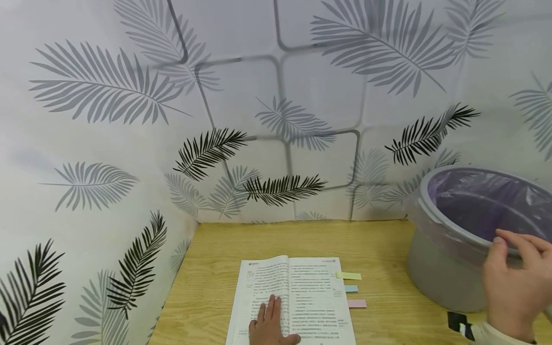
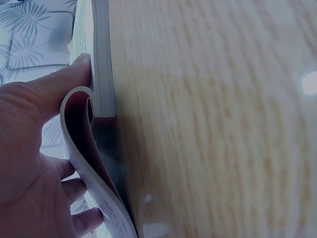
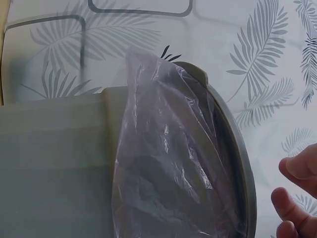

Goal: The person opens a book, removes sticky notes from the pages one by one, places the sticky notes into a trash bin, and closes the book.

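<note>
An open book [image 1: 316,297] lies on the wooden table, and my left hand [image 1: 271,323] rests on its left page with fairly straight fingers. In the left wrist view, the thumb lies along the thick block of pages [image 2: 103,59] and the other fingers touch a page side that curves up from the table. Beside the near rim of a grey bin [image 1: 435,268], at the right, is my right hand [image 1: 515,278], its fingers loosely bent. The right wrist view shows a gap between the thumb and fingers [image 3: 285,203], with nothing between them. A translucent purple bag [image 3: 163,163] lines the bin.
Yellow, blue and pink page tabs [image 1: 357,304] stick out from the book's right edge. A small black piece [image 1: 459,323] shows by the right sleeve [image 1: 496,335]. Behind the table [image 1: 207,268] rises a wall covering [image 1: 241,105] with a leaf pattern.
</note>
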A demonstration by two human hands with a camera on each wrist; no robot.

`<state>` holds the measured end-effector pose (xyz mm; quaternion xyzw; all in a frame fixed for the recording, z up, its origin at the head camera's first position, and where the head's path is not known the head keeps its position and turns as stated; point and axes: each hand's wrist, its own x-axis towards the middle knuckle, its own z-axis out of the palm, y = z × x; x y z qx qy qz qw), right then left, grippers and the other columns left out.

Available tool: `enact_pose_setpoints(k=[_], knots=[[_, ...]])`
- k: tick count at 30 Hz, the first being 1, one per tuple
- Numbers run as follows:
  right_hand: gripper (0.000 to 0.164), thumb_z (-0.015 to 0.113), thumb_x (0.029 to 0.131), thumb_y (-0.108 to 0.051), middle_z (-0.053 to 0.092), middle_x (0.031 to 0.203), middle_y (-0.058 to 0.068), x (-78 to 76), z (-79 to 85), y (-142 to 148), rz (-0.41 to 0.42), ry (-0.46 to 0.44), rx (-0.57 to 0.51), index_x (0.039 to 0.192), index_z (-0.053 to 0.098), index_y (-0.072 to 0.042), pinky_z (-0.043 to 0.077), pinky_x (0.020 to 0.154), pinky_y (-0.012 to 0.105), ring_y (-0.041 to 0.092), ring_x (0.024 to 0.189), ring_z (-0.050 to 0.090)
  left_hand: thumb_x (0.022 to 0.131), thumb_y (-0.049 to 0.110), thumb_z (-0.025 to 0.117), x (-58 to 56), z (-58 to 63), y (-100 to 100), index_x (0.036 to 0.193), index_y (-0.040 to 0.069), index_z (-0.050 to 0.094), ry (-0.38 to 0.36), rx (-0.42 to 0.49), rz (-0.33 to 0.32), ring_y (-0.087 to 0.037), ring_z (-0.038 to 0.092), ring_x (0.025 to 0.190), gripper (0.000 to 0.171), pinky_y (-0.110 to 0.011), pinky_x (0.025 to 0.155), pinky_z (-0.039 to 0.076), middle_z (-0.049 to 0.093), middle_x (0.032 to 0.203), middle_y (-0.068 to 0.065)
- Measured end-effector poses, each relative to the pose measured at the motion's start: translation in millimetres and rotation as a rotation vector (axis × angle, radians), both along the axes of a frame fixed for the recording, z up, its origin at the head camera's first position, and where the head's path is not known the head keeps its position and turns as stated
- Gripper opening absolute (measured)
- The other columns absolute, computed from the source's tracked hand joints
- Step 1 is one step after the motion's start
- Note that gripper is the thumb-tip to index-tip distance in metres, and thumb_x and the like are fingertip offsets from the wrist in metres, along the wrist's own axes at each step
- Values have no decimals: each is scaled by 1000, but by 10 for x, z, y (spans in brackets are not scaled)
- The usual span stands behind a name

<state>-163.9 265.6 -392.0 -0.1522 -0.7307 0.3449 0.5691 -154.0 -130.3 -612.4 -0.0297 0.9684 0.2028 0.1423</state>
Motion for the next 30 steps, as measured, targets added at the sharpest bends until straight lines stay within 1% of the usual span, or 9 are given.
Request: enact_pose_setpoints(k=[3,5,11,13,17,19,20,24,30], knots=[[23,58,87,-13,40,98,-44,4,2,-6,14,30,1,95,73,3,31,84,14,-14,99,41,65,74,66,4,9,-1,150,11,25,2,-1,1,-40,26,140,113,-68,100,28,24,159,-9],[23,58,87,-12,40,98,-43,2,9,-12,21,43,-1,95,72,3,32,85,14,-19,97,36,65,73,66,7,24,0,150,11,26,4,3,6,-40,26,140,113,-68,100,28,24,158,-9],[20,59,85,-9,43,95,-40,-8,42,-57,17,70,-19,93,73,4,32,86,16,-18,96,38,64,74,66,0,48,5,149,10,26,5,14,11,-40,26,140,114,-67,100,28,25,158,-10],[20,59,84,-9,45,93,-37,-14,49,-93,2,83,-25,90,74,3,32,84,15,-11,94,46,64,75,66,-6,37,4,150,10,26,4,13,8,-40,26,140,114,-67,100,28,25,158,-10],[20,59,84,-8,69,83,2,-32,51,-180,13,129,51,86,74,5,35,89,23,23,87,59,63,76,65,-15,5,5,150,11,26,7,6,5,-40,26,140,115,-68,100,29,25,158,-10],[20,59,84,-8,68,81,24,-47,34,-229,54,148,99,84,73,6,34,88,25,25,82,58,63,76,65,-18,-7,8,150,11,26,10,6,7,-41,27,140,116,-68,100,29,25,158,-10],[20,60,84,-7,65,81,32,-55,21,-254,83,158,115,84,73,7,34,87,26,17,81,57,63,76,65,-18,-11,11,149,10,26,11,8,8,-41,27,139,115,-68,100,28,26,158,-10],[16,63,82,-5,63,76,28,-85,-62,-344,178,170,126,82,73,6,29,77,18,-12,81,42,63,75,66,-8,-27,22,149,9,27,19,12,7,-42,28,138,115,-68,99,29,27,157,-11],[10,66,78,2,65,75,9,-97,-160,-453,306,140,154,84,74,4,32,75,8,-10,81,45,63,77,64,1,-46,11,149,9,27,34,-4,-5,-41,29,138,116,-67,97,30,28,157,-10]])
